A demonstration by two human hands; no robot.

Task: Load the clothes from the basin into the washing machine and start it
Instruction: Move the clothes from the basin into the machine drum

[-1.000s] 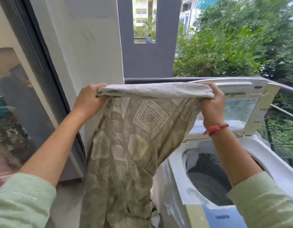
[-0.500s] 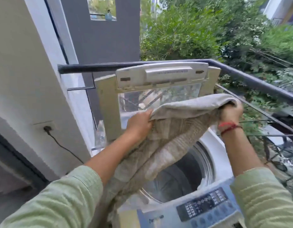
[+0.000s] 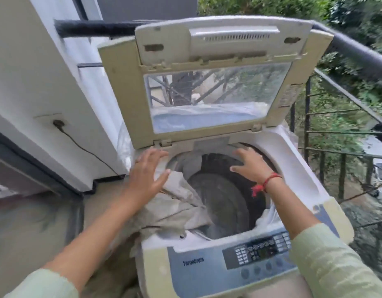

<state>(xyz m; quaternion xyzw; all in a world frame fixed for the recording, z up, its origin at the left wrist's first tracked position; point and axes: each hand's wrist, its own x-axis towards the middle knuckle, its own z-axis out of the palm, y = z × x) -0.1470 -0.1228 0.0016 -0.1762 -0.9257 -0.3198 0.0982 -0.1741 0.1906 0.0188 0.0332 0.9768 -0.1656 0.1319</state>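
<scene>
**Garment half over tub rim, both hands spread and holding nothing**

Setting: balcony. Pale wall [image 3: 35, 72] on the left, dark railing [image 3: 357, 52] behind and to the right with blurred foliage beyond it.

Washing machine [image 3: 301, 168]: top-loader, cut off at the lower frame edge. Its lid [image 3: 121, 89] stands raised at the back. The scene seen through the lid's clear window is smeared.

Drum [image 3: 224, 196]: dark and open. The bottom is hard to make out. A pale crumpled sheet at the right inner rim may be plastic; cannot tell.

Garment [image 3: 175, 207]: beige, draped across the left rim of the tub opening. One part hangs down into the drum, the rest spills outside over the machine's left side. The outer end runs behind the left forearm and is hidden there. Any print is lost to blur.

Left hand [image 3: 147, 175]: fingers wide and straight, over the left rear rim just above the garment. Contact of palm with cloth or rim cannot be judged.

Right hand [image 3: 253, 166]: fingers spread, palm down over the drum mouth near the back rim. Contact also unclear.

Control panel [image 3: 258, 252]: on the front edge, lettering unreadable, right end covered by the green sleeve [image 3: 327, 265].

Red thread [image 3: 265, 184] on the right wrist.

Plug [image 3: 58, 123] in a wall socket.
</scene>
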